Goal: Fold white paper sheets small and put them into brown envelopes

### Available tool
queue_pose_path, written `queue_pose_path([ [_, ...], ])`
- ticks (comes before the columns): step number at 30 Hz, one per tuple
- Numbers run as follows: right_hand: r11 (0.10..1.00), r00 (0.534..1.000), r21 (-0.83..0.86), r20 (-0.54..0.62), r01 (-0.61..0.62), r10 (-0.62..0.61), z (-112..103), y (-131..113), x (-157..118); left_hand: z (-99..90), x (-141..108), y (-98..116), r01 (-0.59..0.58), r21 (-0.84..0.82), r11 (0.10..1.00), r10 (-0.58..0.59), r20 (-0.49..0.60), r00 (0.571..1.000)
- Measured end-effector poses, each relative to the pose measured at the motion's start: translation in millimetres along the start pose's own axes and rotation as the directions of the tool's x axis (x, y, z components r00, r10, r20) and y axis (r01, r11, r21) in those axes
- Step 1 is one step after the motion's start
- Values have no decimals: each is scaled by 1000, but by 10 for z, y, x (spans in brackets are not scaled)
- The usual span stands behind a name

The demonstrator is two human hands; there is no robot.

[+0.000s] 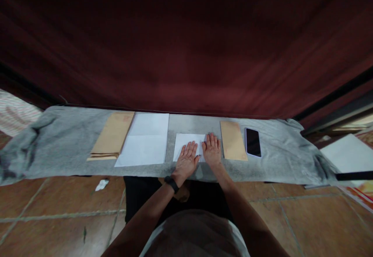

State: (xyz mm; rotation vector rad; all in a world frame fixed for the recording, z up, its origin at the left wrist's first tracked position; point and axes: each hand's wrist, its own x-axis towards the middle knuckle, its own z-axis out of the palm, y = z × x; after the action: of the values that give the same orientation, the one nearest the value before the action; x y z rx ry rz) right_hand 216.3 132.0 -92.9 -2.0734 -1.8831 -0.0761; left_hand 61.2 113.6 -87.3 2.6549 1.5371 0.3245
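A white sheet of paper (pixel 180 143), smaller than the sheets to the left, lies flat in front of me. My left hand (pixel 188 159) rests palm down on its middle, fingers stretched out. On its right part lies my right hand (pixel 212 150), also flat with fingers extended, covering that edge. Just right of this hand is a brown envelope (pixel 234 140). Left of the paper lie larger white sheets (pixel 145 138) with a crease across them, and beyond these a stack of brown envelopes (pixel 112 134).
A phone (pixel 253 142) with a dark screen lies right of the single envelope. Grey cloth (pixel 72 140) covers the narrow table. A dark red curtain (pixel 186 62) hangs behind it. Crumpled white paper (pixel 101 184) is on the tiled floor (pixel 58 233).
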Motion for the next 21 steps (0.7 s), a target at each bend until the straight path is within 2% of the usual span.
queue_pose_path([
  [2,1000,999,23,30,20,-20,-13,-74,-72,-9,8,-2,-7,4,1000,7,15,1000],
  [7,977,972,124,141,172,-189,-29,-233,-328,-30,3,11,-38,26,999,36,61,997],
  [14,969,963,53,113,239,-244,-88,-158,-430,-33,-8,14,-4,-6,1000,4,41,999],
  [21,971,968,14,75,238,-239,-89,12,-477,-70,-91,-103,-68,-21,997,69,49,996],
])
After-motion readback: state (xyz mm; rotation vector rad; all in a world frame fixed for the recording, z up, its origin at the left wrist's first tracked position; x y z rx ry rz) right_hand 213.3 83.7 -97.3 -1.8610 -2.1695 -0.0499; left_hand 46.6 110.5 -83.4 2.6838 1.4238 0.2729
